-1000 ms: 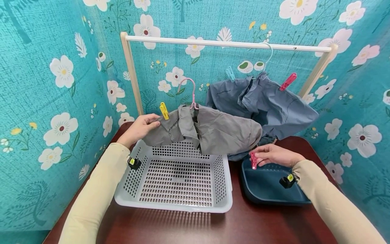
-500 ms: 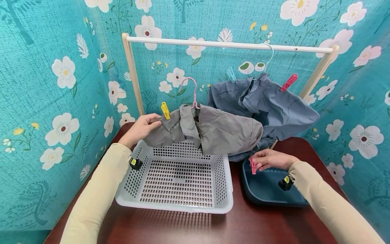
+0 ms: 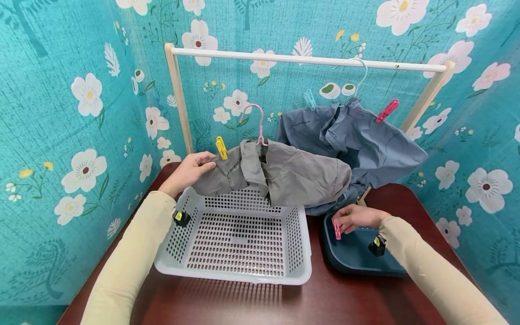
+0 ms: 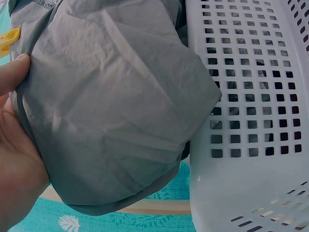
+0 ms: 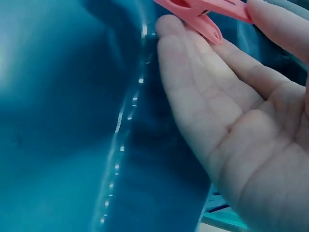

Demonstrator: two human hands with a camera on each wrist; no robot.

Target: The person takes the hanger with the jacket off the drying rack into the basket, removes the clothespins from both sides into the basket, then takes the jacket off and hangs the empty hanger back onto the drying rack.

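My left hand [image 3: 190, 171] pinches the shoulder of a grey shirt [image 3: 304, 174], thumb in front and the other fingers behind the cloth. A yellow clothespin [image 3: 221, 148] clips that shoulder beside the thumb. The shirt is on a pink hanger [image 3: 260, 124] whose hook stands below the rail. Over a dark blue basin [image 3: 345, 263], my right hand [image 3: 359, 217] pinches a pink clothespin [image 3: 336, 229] between thumb and fingertips. In the right wrist view the clothespin [image 5: 195, 14] is partly cut off by the top edge.
A grey perforated basket [image 3: 302, 271] stands under the shirt, left of the basin. Behind, a blue shirt [image 3: 365, 135] hangs by a light blue hanger from the white rail [image 3: 264, 56], with a light blue clothespin [image 3: 310, 99] and a red clothespin [image 3: 387, 110] on its shoulders.
My right hand has moved down toward the basin with the pink clothespin, which tips lower. The left hand keeps its hold on the grey shirt.
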